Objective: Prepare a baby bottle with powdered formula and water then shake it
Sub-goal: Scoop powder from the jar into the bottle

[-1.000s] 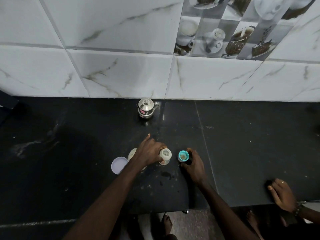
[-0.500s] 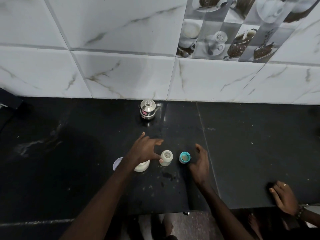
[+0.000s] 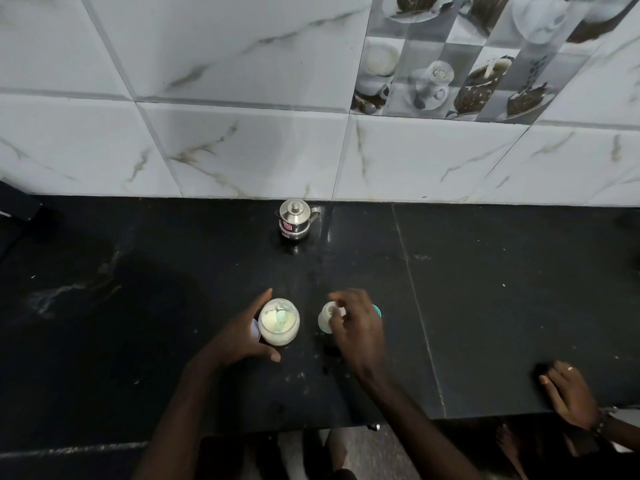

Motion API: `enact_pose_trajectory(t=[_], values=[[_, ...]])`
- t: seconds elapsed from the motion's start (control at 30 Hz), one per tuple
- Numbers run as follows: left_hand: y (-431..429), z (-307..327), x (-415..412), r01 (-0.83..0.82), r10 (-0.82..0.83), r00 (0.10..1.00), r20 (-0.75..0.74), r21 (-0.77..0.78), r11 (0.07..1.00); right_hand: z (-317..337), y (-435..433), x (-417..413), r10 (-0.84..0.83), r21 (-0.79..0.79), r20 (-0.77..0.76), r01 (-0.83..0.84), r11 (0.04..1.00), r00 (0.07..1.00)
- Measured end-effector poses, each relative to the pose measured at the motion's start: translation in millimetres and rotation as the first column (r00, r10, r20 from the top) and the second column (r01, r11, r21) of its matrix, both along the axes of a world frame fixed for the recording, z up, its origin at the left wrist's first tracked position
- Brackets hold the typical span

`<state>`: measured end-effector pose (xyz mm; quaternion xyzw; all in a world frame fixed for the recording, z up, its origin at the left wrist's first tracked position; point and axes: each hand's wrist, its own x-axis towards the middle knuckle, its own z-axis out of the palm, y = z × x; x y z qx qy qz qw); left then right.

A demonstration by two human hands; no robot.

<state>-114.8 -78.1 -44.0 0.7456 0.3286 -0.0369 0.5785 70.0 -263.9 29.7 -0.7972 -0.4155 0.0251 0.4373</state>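
Lid [image 3: 255, 330]: left of the jar [image 3: 278, 322], all but a sliver hidden behind the left hand [image 3: 242, 336]. Whether that hand grips the jar cannot be determined. Right of the jar, the right hand [image 3: 360, 327] covers part of the bottle [image 3: 325, 320] and most of a teal ring [image 3: 378, 310]; its fingertips are blurred. Pot [image 3: 294, 220], beyond the jar: label unreadable. Second person's hand [image 3: 569, 393], far right of the jar: arm cut off by the edge.
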Motion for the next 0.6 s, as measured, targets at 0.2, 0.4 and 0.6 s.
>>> enact_pose_trajectory(t=[0.2,0.4,0.6], values=[[-19,0,18,-0.033,0.037,0.985,-0.169,0.027,0.999,11,44,-32,0.343,-0.465,0.094,-0.264,0.845,0.935],[3,7,85,-0.511,0.495,0.666,-0.559,0.142,0.848,17,72,-55,0.388,-0.756,0.085,-0.195,0.625,0.918],[-5,21,79,-0.697,0.6,0.691,-0.403,-0.152,0.701,20,94,-46,0.287,-0.849,-0.078,-0.214,0.482,0.955]])
